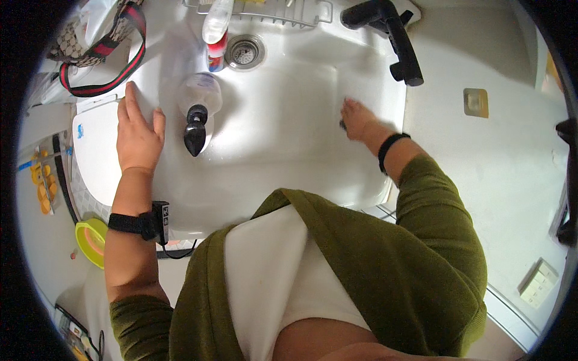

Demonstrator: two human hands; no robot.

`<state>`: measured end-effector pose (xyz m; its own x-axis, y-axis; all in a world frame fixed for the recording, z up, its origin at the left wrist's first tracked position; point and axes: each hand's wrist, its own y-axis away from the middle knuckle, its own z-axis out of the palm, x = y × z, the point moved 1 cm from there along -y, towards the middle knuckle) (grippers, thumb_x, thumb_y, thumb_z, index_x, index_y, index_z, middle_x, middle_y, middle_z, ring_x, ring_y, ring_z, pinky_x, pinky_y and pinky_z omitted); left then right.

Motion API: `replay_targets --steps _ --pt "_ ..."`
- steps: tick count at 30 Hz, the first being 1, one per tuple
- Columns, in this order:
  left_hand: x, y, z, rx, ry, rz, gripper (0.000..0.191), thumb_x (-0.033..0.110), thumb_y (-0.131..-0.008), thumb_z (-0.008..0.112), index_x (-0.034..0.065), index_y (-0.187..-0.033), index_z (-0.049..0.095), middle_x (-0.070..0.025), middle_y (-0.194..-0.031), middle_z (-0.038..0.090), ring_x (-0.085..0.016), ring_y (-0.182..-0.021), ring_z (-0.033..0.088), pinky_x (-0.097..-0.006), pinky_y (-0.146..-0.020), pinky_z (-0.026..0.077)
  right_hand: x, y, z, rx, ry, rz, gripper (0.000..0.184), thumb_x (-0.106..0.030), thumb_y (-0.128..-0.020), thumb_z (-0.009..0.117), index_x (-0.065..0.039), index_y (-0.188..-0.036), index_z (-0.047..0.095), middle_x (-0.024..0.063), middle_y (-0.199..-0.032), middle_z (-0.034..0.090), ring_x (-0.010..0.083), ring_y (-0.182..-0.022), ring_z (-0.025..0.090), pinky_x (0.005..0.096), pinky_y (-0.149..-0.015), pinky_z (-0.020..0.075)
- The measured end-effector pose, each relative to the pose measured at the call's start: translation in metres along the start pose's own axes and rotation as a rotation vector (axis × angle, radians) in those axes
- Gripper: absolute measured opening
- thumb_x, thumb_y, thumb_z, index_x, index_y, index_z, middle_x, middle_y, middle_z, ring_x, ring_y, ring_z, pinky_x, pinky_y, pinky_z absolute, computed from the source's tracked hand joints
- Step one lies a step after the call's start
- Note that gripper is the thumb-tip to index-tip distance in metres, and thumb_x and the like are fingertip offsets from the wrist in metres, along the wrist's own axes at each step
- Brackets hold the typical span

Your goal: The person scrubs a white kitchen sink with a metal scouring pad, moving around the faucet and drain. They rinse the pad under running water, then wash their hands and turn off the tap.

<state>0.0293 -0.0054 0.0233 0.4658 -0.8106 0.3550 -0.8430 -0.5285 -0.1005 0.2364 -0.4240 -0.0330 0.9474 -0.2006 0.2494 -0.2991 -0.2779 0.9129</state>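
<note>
A white sink basin spreads out in front of me. My left hand rests palm down on its left rim, fingers apart and holding nothing. Inside the basin on the right, my right hand is slightly blurred, its fingers curled around a small dark object. Most of that object is hidden, so its kind is unclear. A translucent pump bottle with a black pump head stands near my left hand. Behind it is a bottle with a red and blue label, close to the metal drain.
A black faucet rises at the back right. A wire rack sits along the back edge. At the left are a patterned bag with a striped strap, a white toilet lid and a lime-green plastic basin.
</note>
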Motion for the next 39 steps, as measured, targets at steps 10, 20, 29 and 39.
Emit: replay_targets --steps 10,20,29,39 --pt "0.002 0.000 -0.001 0.011 -0.044 0.030 0.067 0.022 -0.082 0.056 0.0090 -0.139 0.024 -0.0253 -0.123 0.044 -0.041 -0.107 0.050 -0.0420 -0.089 0.045 0.066 -0.041 -0.024 0.403 0.107 0.513 0.047 -0.017 -0.090 0.034 0.003 -0.132 0.036 0.0163 -0.138 0.036 0.0292 -0.128 0.033 0.0388 -0.107 0.0235" --pt "0.000 0.000 -0.002 -0.038 -0.100 0.004 0.070 0.023 -0.082 0.057 0.0090 -0.140 0.022 -0.0248 -0.122 0.044 -0.040 -0.106 0.051 -0.0416 -0.087 0.046 0.034 -0.120 0.001 0.364 -0.155 0.282 0.042 -0.015 -0.090 0.037 0.005 -0.127 0.042 0.0196 -0.132 0.043 0.0304 -0.125 0.039 0.0407 -0.107 0.0266" --pt "0.005 -0.001 -0.005 -0.041 -0.100 -0.013 0.070 0.023 -0.081 0.058 0.0088 -0.140 0.021 -0.0254 -0.123 0.042 -0.040 -0.105 0.051 -0.0416 -0.087 0.047 -0.032 -0.074 0.005 -0.133 -0.408 0.068 0.045 -0.012 -0.086 0.051 0.002 -0.127 0.042 0.0205 -0.138 0.036 0.0306 -0.130 0.032 0.0346 -0.106 0.0312" --pt "0.007 0.000 -0.004 -0.057 -0.093 -0.002 0.071 0.023 -0.082 0.058 0.0088 -0.140 0.020 -0.0257 -0.126 0.041 -0.041 -0.108 0.049 -0.0424 -0.089 0.045 -0.048 -0.073 -0.024 0.379 -0.735 0.663 0.057 -0.027 -0.091 0.043 -0.004 -0.139 0.026 0.0172 -0.148 0.012 0.0366 -0.136 0.014 0.0501 -0.108 0.0188"
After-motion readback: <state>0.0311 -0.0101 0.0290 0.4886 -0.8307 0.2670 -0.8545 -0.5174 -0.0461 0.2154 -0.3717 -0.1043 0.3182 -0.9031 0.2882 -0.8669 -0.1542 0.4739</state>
